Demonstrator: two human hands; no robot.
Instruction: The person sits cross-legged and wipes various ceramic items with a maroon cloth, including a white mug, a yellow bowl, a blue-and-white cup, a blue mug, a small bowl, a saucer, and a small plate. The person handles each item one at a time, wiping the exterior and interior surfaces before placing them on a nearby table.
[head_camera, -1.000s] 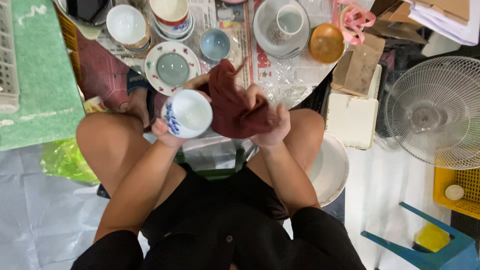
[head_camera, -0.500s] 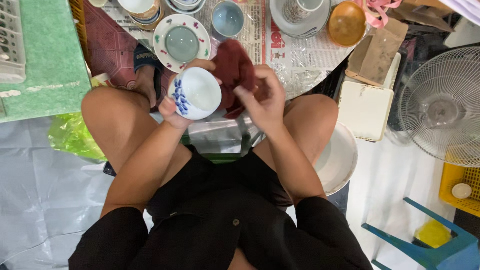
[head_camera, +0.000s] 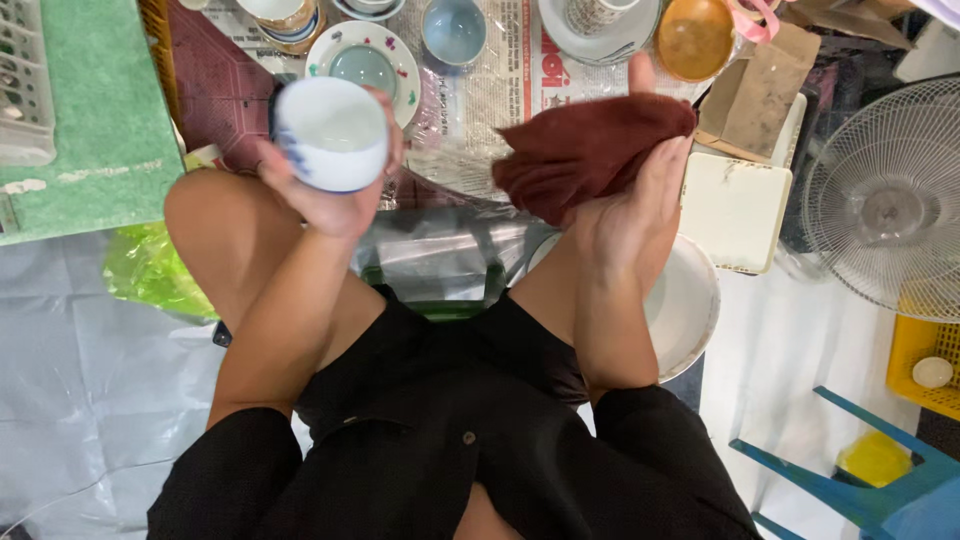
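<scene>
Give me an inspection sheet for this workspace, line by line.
Surface: newspaper under clear plastic, spread on the floor.
Job's things: white cup with blue pattern; dark red cloth.
Clutter: flowered plate, blue bowl, orange bowl, white basin, green bag.
Grippers: left hand grips the cup; right hand holds the cloth, apart from the cup.
Cables: nothing seen.
Surroundings: white fan, yellow crate, blue chair, green mat.
</scene>
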